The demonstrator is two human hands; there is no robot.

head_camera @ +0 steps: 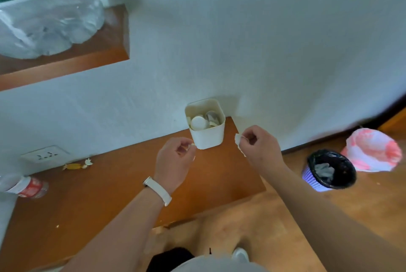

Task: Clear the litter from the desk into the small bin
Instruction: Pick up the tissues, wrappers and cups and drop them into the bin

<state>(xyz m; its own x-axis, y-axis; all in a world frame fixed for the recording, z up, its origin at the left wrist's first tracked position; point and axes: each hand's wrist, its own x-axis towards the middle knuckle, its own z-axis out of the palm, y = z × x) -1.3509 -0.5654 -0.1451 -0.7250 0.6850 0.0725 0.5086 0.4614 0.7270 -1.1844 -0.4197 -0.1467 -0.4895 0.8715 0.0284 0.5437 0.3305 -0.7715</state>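
Cream-white small bin (208,137) sits between the hands, on an orange-brown desk (105,201). The right hand (259,146) pinches a white scrap (238,142), the left hand (173,157) a pale yellow fleck (193,144), with a white band (158,190) on its wrist. Far left of the left hand are a gold wrapper (75,165) and a red-labelled bottle (30,187). Right of the right hand is a lilac mesh basket (312,180) lined black, then a pink-and-white bag (373,150).

One small white bin (207,137) sits on the counter (109,194). There is one yellow candy wrapper (75,165), one plastic bottle (28,187), one white scrap (238,141) and one tiny yellow scrap (192,144). On the floor (285,216) are one purple basket (312,180) and one pink bag (373,150).
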